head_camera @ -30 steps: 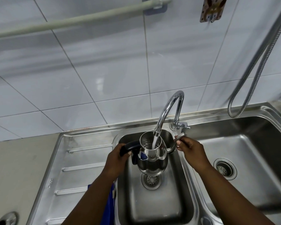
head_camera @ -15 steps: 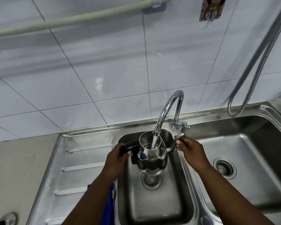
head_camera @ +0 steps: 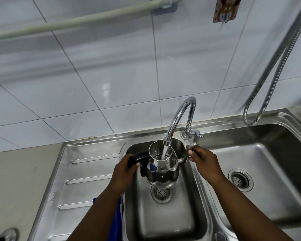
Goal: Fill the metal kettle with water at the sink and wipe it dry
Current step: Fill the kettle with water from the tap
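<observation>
Kettle [head_camera: 162, 168] hangs over the small middle basin [head_camera: 165, 221] of the steel sink, held clear of the drain strainer [head_camera: 161, 193] w/ its open mouth right under the faucet [head_camera: 178, 119] tip; a water stream [head_camera: 164, 153] runs straight down into it. Going L to R: far left we see beige counter [head_camera: 16, 185], then the ribbed drainboard [head_camera: 87, 173] of the sink unit. A blue cloth [head_camera: 118, 216] shows beside our left forearm, at the basin's left rim; can't tell whether it hangs from the arm or lies on the rim. Our left hand [head_camera: 124, 171] is closed around the kettle's black handle [head_camera: 137, 158], fingers wrapped under, thumb on top. Kettle body is shiny metal, lid off, roughly upright. On its right side our right hand [head_camera: 202, 160] pinches the curved spout [head_camera: 188, 153] between thumb and fingertips, rest of the fingers curled in. Behind that hand sits the faucet base w/ a small lever [head_camera: 196, 133]. Further right is the bigger basin [head_camera: 268, 180] w/ its own drain [head_camera: 240, 179]. A flexible metal hose [head_camera: 271, 70] loops down the white tile wall [head_camera: 111, 75] at far right. Up top, a pale rail [head_camera: 76, 20] crosses the tiles and a small patterned hook plate [head_camera: 226, 8] is stuck on.
</observation>
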